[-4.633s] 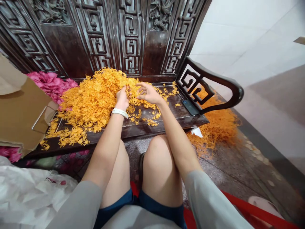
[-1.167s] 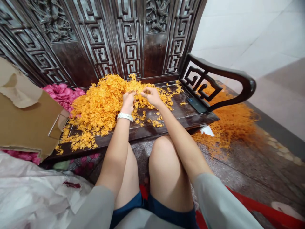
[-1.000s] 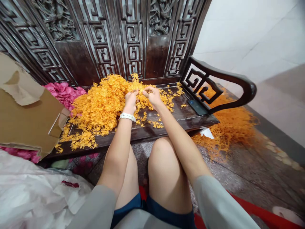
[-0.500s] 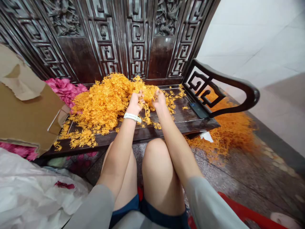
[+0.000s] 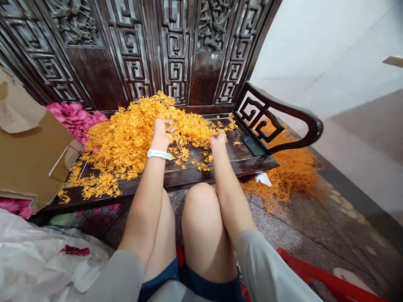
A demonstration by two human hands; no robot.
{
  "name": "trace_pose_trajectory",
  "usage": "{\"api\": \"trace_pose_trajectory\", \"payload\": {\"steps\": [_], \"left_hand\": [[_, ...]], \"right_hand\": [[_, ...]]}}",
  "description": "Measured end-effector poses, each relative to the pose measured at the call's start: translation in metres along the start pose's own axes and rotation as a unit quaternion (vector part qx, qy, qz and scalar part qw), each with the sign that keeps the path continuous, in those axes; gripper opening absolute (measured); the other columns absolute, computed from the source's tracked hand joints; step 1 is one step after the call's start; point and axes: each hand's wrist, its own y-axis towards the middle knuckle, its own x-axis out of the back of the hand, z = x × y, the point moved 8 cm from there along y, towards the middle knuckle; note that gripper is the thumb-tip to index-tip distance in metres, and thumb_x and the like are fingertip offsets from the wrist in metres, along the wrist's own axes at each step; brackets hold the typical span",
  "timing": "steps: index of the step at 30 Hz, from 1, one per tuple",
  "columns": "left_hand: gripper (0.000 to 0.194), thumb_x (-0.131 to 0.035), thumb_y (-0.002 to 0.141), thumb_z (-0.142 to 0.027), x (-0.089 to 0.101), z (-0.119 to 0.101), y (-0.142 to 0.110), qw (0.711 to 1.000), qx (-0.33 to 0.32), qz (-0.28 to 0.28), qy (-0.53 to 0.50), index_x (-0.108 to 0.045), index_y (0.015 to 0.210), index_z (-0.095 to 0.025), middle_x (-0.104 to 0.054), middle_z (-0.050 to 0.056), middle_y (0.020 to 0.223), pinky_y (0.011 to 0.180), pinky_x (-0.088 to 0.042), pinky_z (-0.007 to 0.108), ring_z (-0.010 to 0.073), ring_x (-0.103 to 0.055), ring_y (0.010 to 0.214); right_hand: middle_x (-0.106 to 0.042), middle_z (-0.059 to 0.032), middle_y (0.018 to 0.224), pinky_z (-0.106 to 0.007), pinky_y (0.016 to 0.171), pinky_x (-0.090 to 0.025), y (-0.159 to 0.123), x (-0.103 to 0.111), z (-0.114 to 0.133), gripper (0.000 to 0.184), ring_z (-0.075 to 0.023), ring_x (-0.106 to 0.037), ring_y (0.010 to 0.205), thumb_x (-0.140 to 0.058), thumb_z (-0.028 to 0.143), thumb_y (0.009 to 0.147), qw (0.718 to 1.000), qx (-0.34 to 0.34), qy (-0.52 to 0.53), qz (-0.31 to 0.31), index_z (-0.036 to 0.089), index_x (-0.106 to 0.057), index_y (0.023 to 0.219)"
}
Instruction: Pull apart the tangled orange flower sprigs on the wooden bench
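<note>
A seated person's left hand (image 5: 161, 134), a white watch (image 5: 160, 154) on the wrist, closes around a tuft of golden-orange sprigs (image 5: 132, 144) at the front of a heap on a dark carved wooden bench (image 5: 185, 178). The fingers of the right hand (image 5: 218, 141) are bunched together over the seat, at the heap's right fringe; whether they pinch anything cannot be told from this angle.

The heap fills the left and middle of the seat, up against the fretwork back panel (image 5: 176, 50), with loose bits scattered toward the front edge. The sprigs appear to be fine and dry, though they are too small to identify surely. A second drift of them (image 5: 285, 180) lies on the floor beyond the bench's right front corner, below the curved armrest (image 5: 277, 113). A phone (image 5: 253, 146) rests on the seat beside that armrest. Pink blooms (image 5: 74, 119) and a torn cardboard sheet (image 5: 31, 144) crowd the left end.
</note>
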Motion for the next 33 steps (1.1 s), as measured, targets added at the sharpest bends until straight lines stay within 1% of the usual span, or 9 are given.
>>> {"api": "trace_pose_trajectory", "payload": {"steps": [3, 6, 12, 15, 18, 22, 26, 30, 33], "left_hand": [[0.020, -0.059, 0.095, 0.000, 0.015, -0.016, 0.005, 0.999, -0.024, -0.018, -0.014, -0.058, 0.089, -0.019, -0.052, -0.005, 0.065, 0.042, -0.021, 0.017, 0.0032, -0.026, 0.041], [0.017, -0.059, 0.096, -0.001, 0.013, -0.008, 0.006, 1.000, 0.004, 0.006, 0.011, -0.060, 0.089, -0.017, -0.054, -0.005, 0.067, 0.041, -0.022, 0.017, 0.0025, -0.028, 0.041], [0.010, -0.067, 0.097, -0.017, -0.002, 0.005, -0.001, 0.988, -0.015, 0.060, 0.138, -0.070, 0.088, -0.014, -0.057, -0.002, 0.069, 0.040, -0.022, 0.018, 0.0025, -0.032, 0.043], [0.008, -0.074, 0.095, -0.019, -0.003, 0.006, -0.002, 0.981, -0.031, 0.065, 0.180, -0.070, 0.090, -0.015, -0.058, -0.002, 0.072, 0.042, -0.024, 0.018, 0.0024, -0.035, 0.046], [0.013, -0.076, 0.092, -0.016, -0.002, 0.010, -0.001, 0.975, -0.037, 0.050, 0.214, -0.065, 0.085, -0.016, -0.055, -0.004, 0.068, 0.044, -0.021, 0.019, 0.0026, -0.032, 0.045], [0.026, -0.069, 0.090, -0.008, -0.002, 0.015, 0.000, 0.962, -0.043, 0.044, 0.266, -0.052, 0.073, -0.018, -0.043, -0.006, 0.058, 0.044, -0.019, 0.020, 0.0034, -0.029, 0.044], [0.018, -0.063, 0.096, -0.011, 0.002, 0.009, 0.001, 0.957, -0.056, 0.029, 0.282, -0.059, 0.080, -0.018, -0.037, -0.008, 0.057, 0.045, -0.015, 0.021, 0.0057, -0.026, 0.045], [0.009, -0.071, 0.084, -0.008, 0.006, 0.002, 0.001, 0.946, -0.088, 0.002, 0.313, -0.067, 0.083, -0.016, -0.044, -0.006, 0.060, 0.050, -0.022, 0.021, 0.0074, -0.033, 0.051], [0.011, -0.073, 0.077, -0.005, 0.003, 0.001, 0.003, 0.938, -0.134, -0.007, 0.318, -0.068, 0.075, -0.015, -0.054, -0.003, 0.064, 0.056, -0.029, 0.020, 0.0090, -0.042, 0.059]], "right_hand": [[-0.050, 0.0116, 0.065, -0.008, 0.057, -0.047, -0.001, 0.010, 0.002, 0.036, -0.0038, -0.055, 0.059, -0.063, -0.005, 0.093, 1.000, 0.005, 0.004, -0.020, 0.023, -0.042, 0.082], [-0.062, 0.0076, 0.073, -0.014, 0.067, -0.057, -0.008, -0.009, -0.003, 0.027, -0.0072, -0.068, 0.071, -0.074, 0.001, 0.088, 1.000, 0.005, -0.009, 0.020, 0.020, -0.055, 0.086], [-0.068, 0.0043, 0.088, -0.018, 0.064, -0.055, -0.026, -0.038, 0.009, 0.029, -0.0084, -0.064, 0.071, -0.078, 0.022, 0.087, 0.980, 0.122, -0.131, 0.086, 0.021, -0.064, 0.113], [-0.073, -0.0008, 0.097, -0.019, 0.059, -0.051, -0.046, -0.059, 0.001, 0.035, -0.0104, -0.064, 0.073, -0.080, 0.040, 0.091, 0.951, 0.117, -0.202, 0.205, 0.022, -0.068, 0.118], [-0.077, -0.0044, 0.103, -0.022, 0.060, -0.052, -0.081, -0.088, -0.016, 0.053, -0.0131, -0.067, 0.079, -0.086, 0.064, 0.086, 0.887, 0.092, -0.241, 0.383, 0.022, -0.070, 0.115], [-0.077, -0.0048, 0.096, -0.026, 0.067, -0.053, -0.110, -0.107, -0.024, 0.059, -0.0157, -0.067, 0.081, -0.097, 0.064, 0.071, 0.807, 0.128, -0.267, 0.511, 0.018, -0.071, 0.099], [-0.067, 0.0013, 0.073, -0.028, 0.069, -0.048, -0.099, -0.105, -0.013, 0.039, -0.0134, -0.058, 0.070, -0.091, 0.048, 0.082, 0.815, 0.195, -0.275, 0.472, 0.019, -0.066, 0.084], [-0.059, 0.0040, 0.069, -0.027, 0.067, -0.042, -0.091, -0.097, 0.003, 0.022, -0.0122, -0.052, 0.067, -0.078, 0.026, 0.093, 0.842, 0.237, -0.280, 0.395, 0.021, -0.060, 0.081], [-0.058, 0.0050, 0.070, -0.023, 0.064, -0.040, -0.093, -0.092, 0.007, 0.025, -0.0103, -0.051, 0.066, -0.076, 0.024, 0.097, 0.871, 0.223, -0.252, 0.358, 0.022, -0.058, 0.081]]}}
